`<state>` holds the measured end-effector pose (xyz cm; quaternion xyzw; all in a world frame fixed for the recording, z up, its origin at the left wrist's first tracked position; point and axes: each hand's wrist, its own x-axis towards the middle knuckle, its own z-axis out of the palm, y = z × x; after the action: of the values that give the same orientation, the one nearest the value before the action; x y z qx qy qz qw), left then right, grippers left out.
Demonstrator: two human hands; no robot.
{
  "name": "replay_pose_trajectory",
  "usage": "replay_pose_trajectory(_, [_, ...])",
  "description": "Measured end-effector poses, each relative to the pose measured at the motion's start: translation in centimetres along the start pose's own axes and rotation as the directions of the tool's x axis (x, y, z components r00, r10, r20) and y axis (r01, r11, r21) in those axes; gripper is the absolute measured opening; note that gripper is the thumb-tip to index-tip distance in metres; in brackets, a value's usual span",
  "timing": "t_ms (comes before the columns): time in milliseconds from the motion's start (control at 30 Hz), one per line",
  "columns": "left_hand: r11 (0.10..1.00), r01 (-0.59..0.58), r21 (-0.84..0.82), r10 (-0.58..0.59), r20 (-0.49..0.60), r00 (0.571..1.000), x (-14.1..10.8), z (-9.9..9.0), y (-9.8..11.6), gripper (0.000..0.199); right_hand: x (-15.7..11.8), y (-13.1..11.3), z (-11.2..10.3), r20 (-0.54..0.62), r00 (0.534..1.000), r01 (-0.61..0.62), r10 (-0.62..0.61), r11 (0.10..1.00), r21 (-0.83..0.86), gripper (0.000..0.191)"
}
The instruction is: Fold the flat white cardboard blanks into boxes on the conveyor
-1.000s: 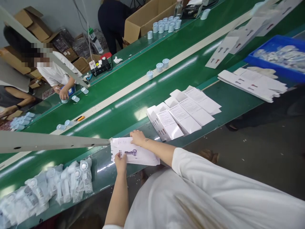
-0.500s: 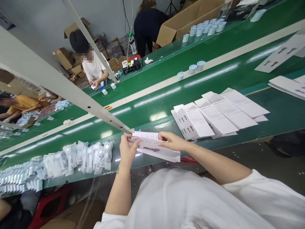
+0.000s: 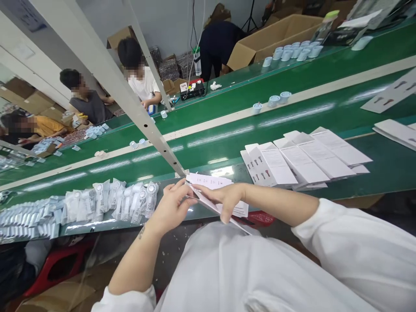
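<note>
Both hands are on one flat white printed carton (image 3: 208, 202), turned nearly edge-on in front of my body. My left hand (image 3: 172, 207) pinches its far left end, fingers closed. Along the carton lies my right hand (image 3: 231, 198), its fingers behind the panel and its thumb on the near side. Beyond and beneath it, a stack of flat printed cartons (image 3: 212, 181) rests at the green bench's edge, partly hidden by my hands. To the right, more white cartons with inserted printed sheets (image 3: 307, 162) lie fanned out in an overlapping row.
Left of my hands stand bagged light-blue handheld fans (image 3: 134, 200) in a row. A white metal post (image 3: 152, 130) rises just beyond my hands. Across the green conveyor (image 3: 208, 138) are blue cups (image 3: 286, 53), an open cardboard box (image 3: 269, 39) and several people at work.
The carton has turned from showing its printed face to nearly edge-on. My right hand has moved from pinching its top edge to lying along it. The head view has shifted.
</note>
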<state>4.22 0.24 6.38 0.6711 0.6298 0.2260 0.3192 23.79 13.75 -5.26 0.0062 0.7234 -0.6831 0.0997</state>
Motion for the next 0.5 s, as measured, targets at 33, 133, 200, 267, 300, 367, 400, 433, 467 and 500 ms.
replay_pose_trajectory(33, [1.000, -0.011, 0.001, 0.011, 0.042, 0.999, -0.3, -0.4, 0.3, 0.013, 0.4, -0.4, 0.0, -0.009, 1.000, -0.016, 0.016, 1.000, -0.015, 0.159])
replay_pose_trajectory(133, [0.999, -0.024, -0.021, 0.028, 0.209, 0.977, -1.1, -2.6, -0.1, 0.008, 0.2, -1.9, -0.3, -0.175, 0.984, -0.048, 0.026, 0.991, -0.128, 0.155])
replay_pose_trajectory(200, [0.990, -0.072, -0.119, 0.097, 0.221, 0.970, -1.5, -4.1, -1.4, 0.016, -0.7, -3.1, -1.0, -0.257, 0.965, -0.002, -0.050, 0.980, -0.197, 0.144])
replay_pose_trajectory(267, [0.943, -0.154, -0.296, 0.168, 0.023, 0.985, -1.6, -4.4, -2.8, 0.046, -1.5, -4.0, -1.7, -0.288, 0.950, 0.051, -0.119, 0.971, -0.232, 0.133])
replay_pose_trajectory(300, [0.904, -0.193, -0.382, 0.168, -0.098, 0.981, -1.4, -4.0, -3.5, 0.063, -1.7, -4.3, -2.0, -0.298, 0.945, 0.064, -0.135, 0.969, -0.237, 0.131])
replay_pose_trajectory(367, [0.813, -0.213, -0.543, 0.108, -0.218, 0.970, -0.7, -1.8, -4.3, 0.094, -1.9, -4.4, -2.1, -0.293, 0.945, 0.075, -0.148, 0.967, -0.244, 0.133])
replay_pose_trajectory(400, [0.754, -0.198, -0.627, 0.076, -0.216, 0.973, -0.1, -0.3, -4.4, 0.105, -1.8, -4.3, -1.9, -0.277, 0.948, 0.084, -0.155, 0.964, -0.251, 0.134])
replay_pose_trajectory(433, [0.679, -0.187, -0.710, 0.053, -0.206, 0.977, 0.5, 1.3, -4.4, 0.111, -1.7, -4.0, -1.7, -0.257, 0.952, 0.099, -0.168, 0.960, -0.262, 0.135])
replay_pose_trajectory(467, [0.588, -0.199, -0.784, 0.035, -0.222, 0.975, 1.0, 2.8, -4.2, 0.113, -1.6, -3.7, -1.4, -0.240, 0.952, 0.119, -0.188, 0.954, -0.276, 0.135])
replay_pose_trajectory(500, [0.498, -0.229, -0.837, 0.015, -0.255, 0.967, 1.4, 4.1, -3.9, 0.112, -1.4, -3.3, -1.2, -0.236, 0.948, 0.143, -0.215, 0.947, -0.288, 0.134])
